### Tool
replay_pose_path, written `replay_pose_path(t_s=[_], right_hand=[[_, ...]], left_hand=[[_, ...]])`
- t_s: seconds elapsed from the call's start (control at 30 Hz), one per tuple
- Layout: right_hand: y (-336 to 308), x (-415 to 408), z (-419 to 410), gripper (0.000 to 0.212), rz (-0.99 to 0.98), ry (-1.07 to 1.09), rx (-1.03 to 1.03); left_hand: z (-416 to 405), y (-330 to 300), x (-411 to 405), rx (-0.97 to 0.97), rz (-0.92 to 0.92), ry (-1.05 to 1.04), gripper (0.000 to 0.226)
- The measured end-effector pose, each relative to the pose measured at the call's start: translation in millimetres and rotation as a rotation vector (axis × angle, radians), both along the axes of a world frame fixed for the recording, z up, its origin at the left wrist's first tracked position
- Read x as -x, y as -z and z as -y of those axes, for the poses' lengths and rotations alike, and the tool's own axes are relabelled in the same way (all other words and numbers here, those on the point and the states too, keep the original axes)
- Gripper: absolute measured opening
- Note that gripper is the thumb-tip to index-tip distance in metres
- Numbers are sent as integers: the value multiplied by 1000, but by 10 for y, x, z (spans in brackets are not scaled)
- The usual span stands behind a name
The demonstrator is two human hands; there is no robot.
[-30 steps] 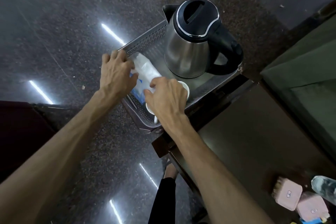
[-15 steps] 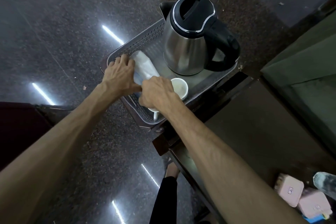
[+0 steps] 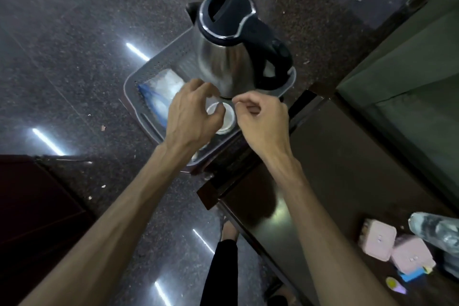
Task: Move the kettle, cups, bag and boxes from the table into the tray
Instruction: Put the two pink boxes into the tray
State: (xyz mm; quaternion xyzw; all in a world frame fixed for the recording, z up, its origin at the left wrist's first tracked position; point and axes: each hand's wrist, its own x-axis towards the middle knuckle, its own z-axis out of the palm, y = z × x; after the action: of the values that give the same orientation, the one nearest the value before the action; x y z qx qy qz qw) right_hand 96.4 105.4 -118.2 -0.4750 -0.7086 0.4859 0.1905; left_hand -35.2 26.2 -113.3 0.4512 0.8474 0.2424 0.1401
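The steel kettle [image 3: 223, 62] with a black lid and handle stands at the far end of the grey perforated tray [image 3: 134, 79]. A clear plastic bag [image 3: 161, 92] with blue print lies along the tray's left side. A white cup [image 3: 227, 118] sits in the tray just in front of the kettle. My left hand [image 3: 191, 117] hovers over the cup's left edge, fingers curved and apart, holding nothing. My right hand [image 3: 263, 119] is just right of the cup, loosely curled and empty. Two pink boxes [image 3: 377, 241] [image 3: 412, 256] lie on the dark table [image 3: 335, 181] at the lower right.
A clear water bottle [image 3: 437, 231] lies next to the pink boxes, with small blue and yellow items [image 3: 409, 274] in front of them. The tray overhangs the table's far left corner above a polished dark floor [image 3: 74, 57]. A green surface [image 3: 409, 69] borders the table on the right.
Both hands have let go of the bag, which now lies flat in the tray's left side. They have moved right to either side of the white cup.
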Motion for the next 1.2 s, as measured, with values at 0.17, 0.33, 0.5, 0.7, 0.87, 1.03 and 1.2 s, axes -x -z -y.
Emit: replay_pose_path(t_s=[0.17, 0.33, 0.5, 0.7, 0.87, 1.03, 1.2], right_hand=[[60, -776, 63, 16, -25, 169, 82], [123, -1744, 256, 18, -25, 357, 168], [180, -2716, 467, 22, -26, 538, 214], [279, -3692, 700, 23, 13, 712, 257], [345, -4245, 863, 17, 145, 820, 271], [551, -4619, 828, 46, 557, 772, 141], [840, -4711, 639, 85, 856, 396, 21]], left_hand=[[-146, -27, -883, -75, 147, 45, 11], [-172, 38, -1902, -4, 323, 173, 12], [-134, 74, -2862, 68, 382, 299, 13], [-83, 180, -3813, 178, 427, 421, 17], [2, 380, -4384, 279, 428, 466, 20], [78, 715, -4742, 386, 297, 265, 62], [19, 1031, -4927, 425, 235, 186, 83]])
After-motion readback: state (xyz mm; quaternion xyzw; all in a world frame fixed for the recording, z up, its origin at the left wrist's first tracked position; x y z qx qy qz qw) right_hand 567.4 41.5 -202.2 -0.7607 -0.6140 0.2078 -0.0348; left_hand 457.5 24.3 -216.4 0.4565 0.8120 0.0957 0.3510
